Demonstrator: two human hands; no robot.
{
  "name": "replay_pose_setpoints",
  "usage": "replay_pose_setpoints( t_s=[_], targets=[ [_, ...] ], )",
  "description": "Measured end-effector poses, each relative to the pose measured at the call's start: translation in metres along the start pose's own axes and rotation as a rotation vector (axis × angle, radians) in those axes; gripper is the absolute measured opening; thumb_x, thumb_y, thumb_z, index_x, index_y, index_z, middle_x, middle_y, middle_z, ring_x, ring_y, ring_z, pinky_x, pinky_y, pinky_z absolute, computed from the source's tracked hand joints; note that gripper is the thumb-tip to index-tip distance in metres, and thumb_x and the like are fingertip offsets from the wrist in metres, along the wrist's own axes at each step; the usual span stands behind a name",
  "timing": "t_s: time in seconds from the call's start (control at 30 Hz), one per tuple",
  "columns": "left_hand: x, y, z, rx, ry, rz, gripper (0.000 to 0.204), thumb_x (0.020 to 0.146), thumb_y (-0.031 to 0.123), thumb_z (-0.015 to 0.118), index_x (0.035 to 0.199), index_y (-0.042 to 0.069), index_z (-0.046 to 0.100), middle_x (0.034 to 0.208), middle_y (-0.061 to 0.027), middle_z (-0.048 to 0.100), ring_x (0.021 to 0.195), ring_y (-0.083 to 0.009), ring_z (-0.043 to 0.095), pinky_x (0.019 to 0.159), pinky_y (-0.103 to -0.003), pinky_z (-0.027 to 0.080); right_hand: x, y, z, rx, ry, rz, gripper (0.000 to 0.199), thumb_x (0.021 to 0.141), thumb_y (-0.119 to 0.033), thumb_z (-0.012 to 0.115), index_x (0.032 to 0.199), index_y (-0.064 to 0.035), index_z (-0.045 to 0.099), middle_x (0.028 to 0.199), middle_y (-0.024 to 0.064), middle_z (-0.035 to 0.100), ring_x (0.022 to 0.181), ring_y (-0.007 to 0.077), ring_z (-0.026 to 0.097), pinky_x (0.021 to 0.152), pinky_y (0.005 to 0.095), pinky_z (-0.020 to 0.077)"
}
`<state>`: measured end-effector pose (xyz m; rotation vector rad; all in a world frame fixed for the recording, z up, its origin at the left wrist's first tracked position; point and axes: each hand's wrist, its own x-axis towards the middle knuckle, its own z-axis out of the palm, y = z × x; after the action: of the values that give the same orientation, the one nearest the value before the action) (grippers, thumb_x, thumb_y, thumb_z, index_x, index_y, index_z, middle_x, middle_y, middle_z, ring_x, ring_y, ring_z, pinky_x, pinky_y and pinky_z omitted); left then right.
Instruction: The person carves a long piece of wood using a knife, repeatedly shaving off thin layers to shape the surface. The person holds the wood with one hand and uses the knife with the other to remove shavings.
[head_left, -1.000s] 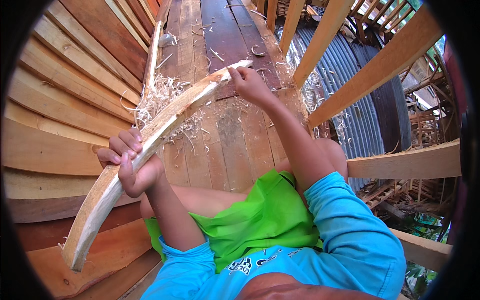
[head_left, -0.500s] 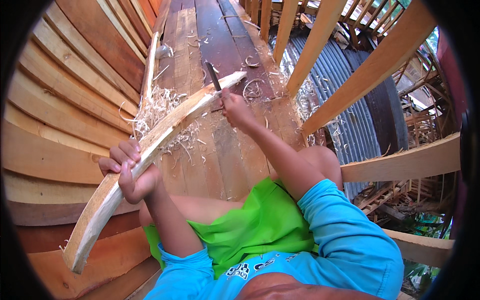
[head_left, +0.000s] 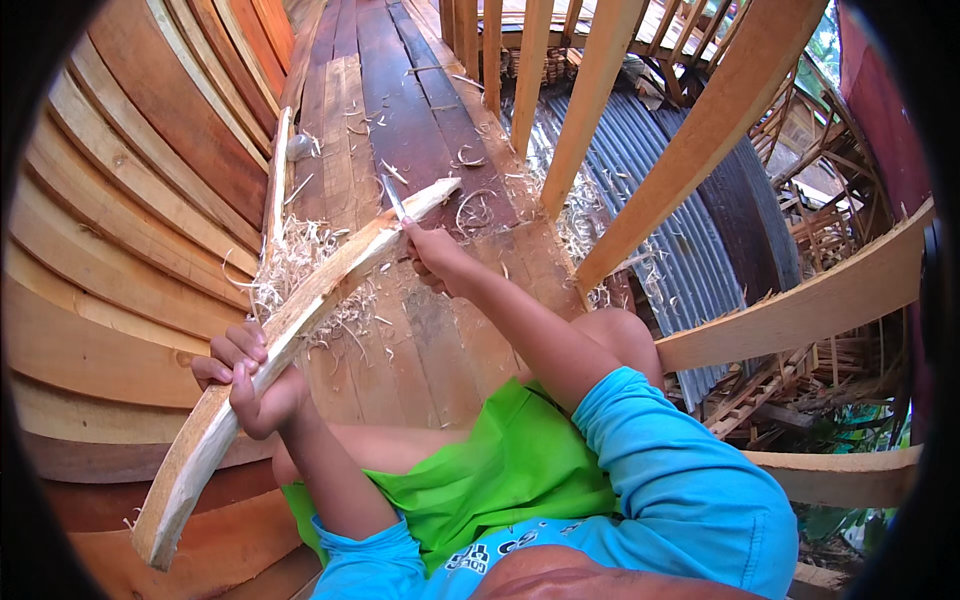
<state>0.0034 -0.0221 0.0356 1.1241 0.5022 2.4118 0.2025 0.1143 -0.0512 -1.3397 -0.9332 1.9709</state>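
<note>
A long, pale, slightly curved piece of wood (head_left: 320,292) slants from the lower left to the upper middle. My left hand (head_left: 250,375) is wrapped around its nearer half, thumb on the near side and fingers over the far side. Toward the wood's far, pointed end, my right hand (head_left: 437,260) is closed on a knife (head_left: 393,197). The narrow blade lies across the wood, its tip pointing up and away to the left. Most of the knife's handle is hidden inside my fist.
Curled wood shavings (head_left: 300,268) are heaped beside the wood on the plank floor (head_left: 430,325). Overlapping boards form a wall (head_left: 110,290) at left. Wooden railing slats (head_left: 690,150) stand at right, with corrugated metal sheets (head_left: 650,220) beyond them. A small roundish grey object (head_left: 298,147) sits by the wall.
My right hand has drawn slightly nearer along the wood, and the blade has turned so it looks bright instead of dark. The whole view has shifted a little; my left hand keeps its grip.
</note>
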Motion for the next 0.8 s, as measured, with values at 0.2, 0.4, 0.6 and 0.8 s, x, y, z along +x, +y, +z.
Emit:
replay_pose_setpoints(
  t_s=[0.2,0.4,0.6,0.8],
  targets=[
    [0.000,-0.002,0.000,-0.027,-0.032,-0.002,0.020,0.067,0.008,0.051,0.078,0.015,0.036,0.065,-0.0009,0.036,0.063,-0.0136,0.038,0.068,-0.030,0.035,0.006,-0.006,-0.016,0.187,-0.261,0.182,0.052,0.099,-0.056,0.035,0.064,-0.0172,0.033,0.049,-0.0066,0.024,0.038,0.0061,0.015,0.034,0.0254,0.0102],
    [0.001,-0.002,-0.010,-0.029,0.009,-0.010,0.019,0.067,0.007,0.050,0.079,0.015,0.037,0.065,-0.0013,0.037,0.063,-0.0144,0.038,0.068,-0.031,0.036,-0.010,-0.023,-0.018,0.236,-0.424,0.092,0.051,0.101,-0.052,0.031,0.064,-0.0171,0.034,0.049,-0.0071,0.025,0.038,0.0062,0.016,0.033,0.0236,0.0108],
    [0.002,-0.003,-0.007,-0.020,-0.027,-0.002,0.019,0.068,0.007,0.051,0.078,0.016,0.038,0.065,-0.0011,0.037,0.063,-0.0145,0.038,0.068,-0.031,0.036,0.006,-0.030,-0.053,0.692,0.054,-0.108,0.048,0.101,-0.046,0.032,0.064,-0.0161,0.035,0.048,-0.0059,0.026,0.039,0.0072,0.021,0.035,0.0224,0.0180],
    [0.001,-0.005,-0.003,-0.019,-0.051,0.001,0.018,0.069,0.008,0.051,0.078,0.016,0.038,0.065,-0.0009,0.038,0.063,-0.0142,0.039,0.068,-0.032,0.036,-0.004,-0.044,-0.053,0.606,0.460,-0.438,0.033,0.097,-0.038,0.051,0.079,-0.0115,0.047,0.053,-0.0060,0.032,0.042,0.0073,0.032,0.039,0.0238,0.0275]
  ],
)
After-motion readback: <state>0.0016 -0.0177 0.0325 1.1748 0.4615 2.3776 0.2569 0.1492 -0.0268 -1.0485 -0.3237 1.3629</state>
